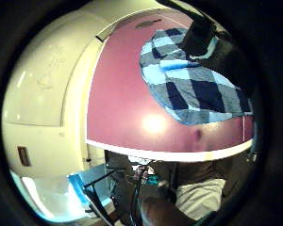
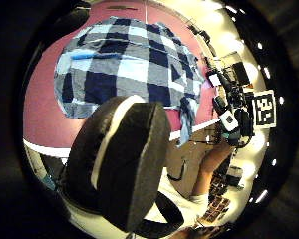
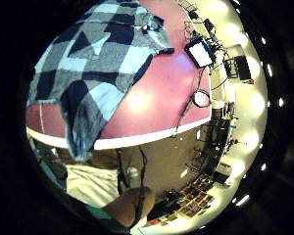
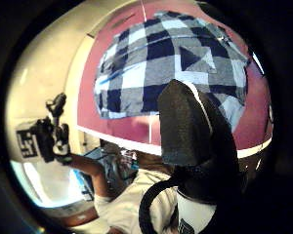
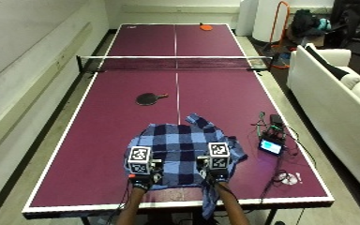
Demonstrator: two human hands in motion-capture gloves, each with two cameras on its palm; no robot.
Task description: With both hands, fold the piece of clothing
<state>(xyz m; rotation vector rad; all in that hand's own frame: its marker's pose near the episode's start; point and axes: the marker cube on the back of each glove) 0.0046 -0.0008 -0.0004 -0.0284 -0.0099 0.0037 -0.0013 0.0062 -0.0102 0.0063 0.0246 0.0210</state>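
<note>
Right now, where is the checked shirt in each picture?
Outside view: checked shirt on the table's near end.
Left little finger view: on the table.
Left thumb view: behind a finger.
Right little finger view, hanging over the edge.
Right thumb view.
Shared landmark: the table's white edge line.

We find ourselves in what looks like an office recreation room or lab lounge, built around a maroon table-tennis table (image 5: pixel 105 136). Its net (image 5: pixel 175 58) spans the middle, a dark paddle (image 5: pixel 149 98) lies on the near half and an orange paddle (image 5: pixel 206 27) at the far end. A whiteboard (image 5: pixel 18 28) runs along the table's left side, a white sofa (image 5: pixel 339 98) along its right.
</note>
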